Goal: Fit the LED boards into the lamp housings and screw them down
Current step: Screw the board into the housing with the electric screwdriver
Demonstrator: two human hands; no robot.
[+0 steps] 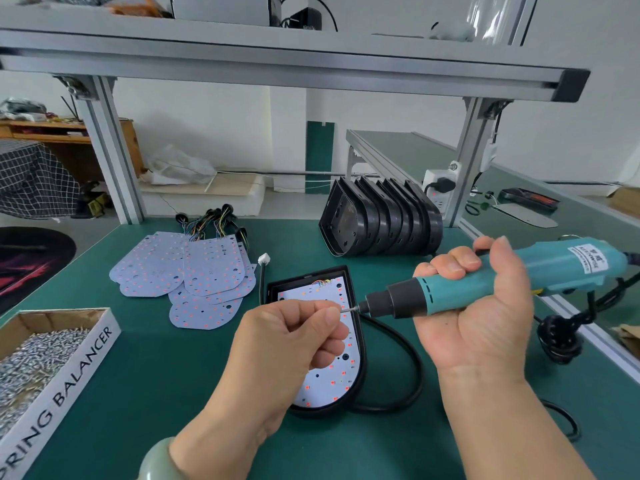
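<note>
The left hand (291,337) had its fingers curled, thumb and forefinger closed in a pinch grip at the tip of the bit (349,309). The item pinched was too small to see clearly and was judged to be a screw being seated on the bit. The right hand (478,306) was wrapped palm-up round the screwdriver (450,292), a teal plastic barrel with a black nose and a thin steel bit, held level above the work. Directly beneath lay the LED board (329,379), a flat white D-shaped sheet dotted with small red emitters and drilled holes, seated inside the black moulded housing (362,368) on the green matt desk (156,375). Risks noted: the screw could drop from the bit onto the board if poorly seated; a trigger press at this point could catch the fingertips; a tilted bit could cross-thread the plastic boss or skid and scar the emitters; the glossy black cable (412,368) looped beside the housing could drag it off position. Further out lay loose boards (180,268) fanned in a pile, spare housings (381,220) nested on edge, and a cardboard box (86,344) of bright metal screws (31,362).
</note>
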